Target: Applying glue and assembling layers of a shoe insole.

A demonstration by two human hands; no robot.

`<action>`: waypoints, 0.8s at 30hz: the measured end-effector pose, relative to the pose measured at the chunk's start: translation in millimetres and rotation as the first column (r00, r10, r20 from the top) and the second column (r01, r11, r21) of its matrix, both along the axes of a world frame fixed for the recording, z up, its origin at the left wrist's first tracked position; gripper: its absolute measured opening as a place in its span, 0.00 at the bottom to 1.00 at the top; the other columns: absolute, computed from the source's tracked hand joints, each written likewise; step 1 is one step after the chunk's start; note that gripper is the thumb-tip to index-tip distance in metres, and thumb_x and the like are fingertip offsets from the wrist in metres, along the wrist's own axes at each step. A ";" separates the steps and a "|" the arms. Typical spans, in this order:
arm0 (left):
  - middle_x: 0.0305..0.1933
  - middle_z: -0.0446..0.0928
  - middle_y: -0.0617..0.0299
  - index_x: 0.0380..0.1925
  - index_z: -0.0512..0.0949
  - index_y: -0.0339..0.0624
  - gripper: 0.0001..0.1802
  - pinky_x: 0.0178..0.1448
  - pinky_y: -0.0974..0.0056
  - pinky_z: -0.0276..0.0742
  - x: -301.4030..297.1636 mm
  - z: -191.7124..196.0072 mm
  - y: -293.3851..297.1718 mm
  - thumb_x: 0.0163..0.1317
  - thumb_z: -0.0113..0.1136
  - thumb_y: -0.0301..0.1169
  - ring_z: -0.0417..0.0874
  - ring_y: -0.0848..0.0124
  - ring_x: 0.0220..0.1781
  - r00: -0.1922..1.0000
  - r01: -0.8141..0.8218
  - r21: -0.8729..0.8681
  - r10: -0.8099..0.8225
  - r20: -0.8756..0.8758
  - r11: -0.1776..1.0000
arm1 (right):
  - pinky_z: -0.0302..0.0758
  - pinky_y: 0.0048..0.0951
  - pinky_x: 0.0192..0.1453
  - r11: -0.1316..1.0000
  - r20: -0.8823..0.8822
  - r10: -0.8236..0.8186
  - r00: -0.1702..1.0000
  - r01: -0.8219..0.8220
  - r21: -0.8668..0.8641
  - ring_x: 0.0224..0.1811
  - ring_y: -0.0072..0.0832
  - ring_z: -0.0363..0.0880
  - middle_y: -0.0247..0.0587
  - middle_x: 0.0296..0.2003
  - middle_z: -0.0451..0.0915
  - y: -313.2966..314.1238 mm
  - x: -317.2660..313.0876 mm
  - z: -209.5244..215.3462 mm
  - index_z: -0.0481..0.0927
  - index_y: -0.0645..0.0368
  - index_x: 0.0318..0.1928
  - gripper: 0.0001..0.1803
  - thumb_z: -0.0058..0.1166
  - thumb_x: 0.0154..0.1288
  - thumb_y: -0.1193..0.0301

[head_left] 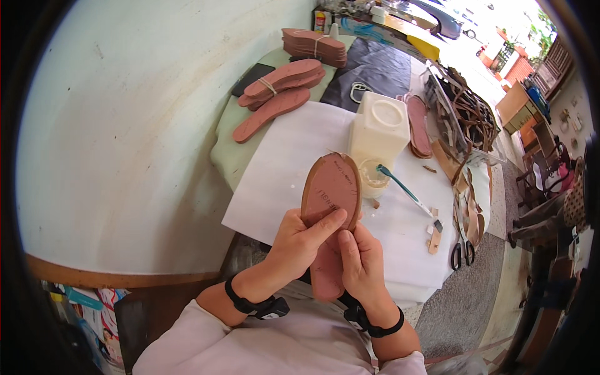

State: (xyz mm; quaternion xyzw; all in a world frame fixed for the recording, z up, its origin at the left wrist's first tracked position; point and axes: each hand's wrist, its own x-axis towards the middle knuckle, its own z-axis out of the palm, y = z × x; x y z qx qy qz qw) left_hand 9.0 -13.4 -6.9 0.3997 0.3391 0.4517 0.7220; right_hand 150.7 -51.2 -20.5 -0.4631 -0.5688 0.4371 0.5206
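Note:
Above the front of the table I hold a reddish-brown shoe insole (328,184) upright, its wide end away from me. A darker brown strip runs along the rim of that end. My left hand (299,242) grips it from the left, thumb pressed on its face. My right hand (364,265) closes on its right edge near the narrow middle, thumb on top. Just beyond stands a whitish plastic jug (382,125) beside a small round tub (374,181). A teal-handled brush (403,189) lies with one end at the tub's rim.
Bundled insoles (281,81) lie at the far left, with another stack (314,47) behind. Further insoles (419,125) lie right of the jug. A clear bin of brown strips (465,109) stands at the right; scissors (462,247) and leather scraps (435,240) lie near the table's right edge.

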 end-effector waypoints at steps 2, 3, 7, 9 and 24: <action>0.52 0.86 0.51 0.57 0.80 0.31 0.19 0.57 0.62 0.83 -3.5 0.8 -1.1 0.75 0.59 0.34 0.86 0.68 0.52 0.999 -0.050 -0.046 0.051 0.014 0.998 | 0.76 0.30 0.38 0.995 0.067 0.066 0.996 -0.061 -0.075 0.30 0.27 0.76 0.45 0.30 0.82 -3.1 -0.4 3.9 0.80 0.64 0.52 0.12 0.45 0.80 0.72; 0.51 0.86 0.51 0.56 0.80 0.31 0.18 0.56 0.62 0.83 -5.1 2.0 -0.4 0.75 0.59 0.35 0.86 0.68 0.52 0.997 -0.069 -0.065 0.071 0.021 0.995 | 0.75 0.30 0.37 0.989 0.099 0.099 0.990 -0.087 -0.116 0.29 0.28 0.76 0.46 0.29 0.81 -5.2 -1.2 6.6 0.80 0.64 0.50 0.12 0.46 0.80 0.71; 0.50 0.86 0.52 0.54 0.81 0.33 0.18 0.56 0.62 0.81 -10.4 6.8 4.3 0.75 0.59 0.37 0.86 0.68 0.51 0.974 -0.200 -0.063 0.205 0.094 0.978 | 0.73 0.32 0.32 0.958 0.160 0.216 0.963 -0.178 -0.224 0.24 0.31 0.71 0.46 0.23 0.75 -16.7 -1.7 0.9 0.79 0.64 0.42 0.13 0.48 0.81 0.68; 0.48 0.86 0.52 0.53 0.81 0.33 0.18 0.58 0.61 0.80 -12.0 7.9 6.9 0.75 0.58 0.38 0.86 0.67 0.50 0.957 -0.257 -0.047 0.261 0.126 0.965 | 0.71 0.34 0.30 0.946 0.170 0.257 0.951 -0.211 -0.247 0.22 0.34 0.69 0.46 0.21 0.73 -21.2 1.5 -4.8 0.78 0.64 0.39 0.14 0.49 0.80 0.67; 0.38 0.83 0.56 0.45 0.81 0.34 0.16 0.55 0.57 0.80 -5.3 -4.7 -4.1 0.79 0.53 0.38 0.85 0.63 0.47 0.948 -0.112 -0.116 0.142 0.285 0.987 | 0.70 0.39 0.27 0.981 0.221 0.126 0.967 -0.089 -0.172 0.20 0.47 0.73 0.54 0.22 0.75 -15.2 7.5 10.0 0.78 0.63 0.38 0.10 0.52 0.77 0.71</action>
